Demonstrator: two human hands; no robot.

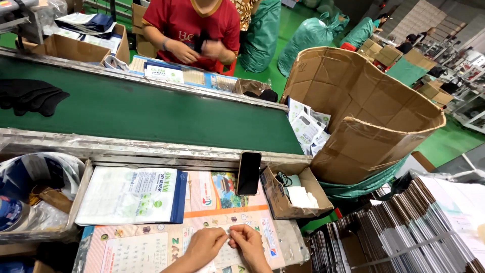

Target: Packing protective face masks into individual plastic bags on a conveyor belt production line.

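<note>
At the far left a clear bag sits in a tray, and beside it a stack of flat white pouches with a blue edge lies on the desk, which is covered by a printed calendar sheet. Further along, at the bottom of the view, the left hand and the right hand meet over a small clear pouch lying flat on that sheet. The fingers of both hands pinch its top edge, thumbs and forefingers closed on the film, wrists low and palms turned down. The pouch looks thin, light, limp and somewhat slippery, so it is probably best held by that upper edge with both hands, as it would likely fold if lifted by one corner. Just beyond them a dark phone leans upright against the belt's frame, then a small open carton, and a large torn box at right.
</note>
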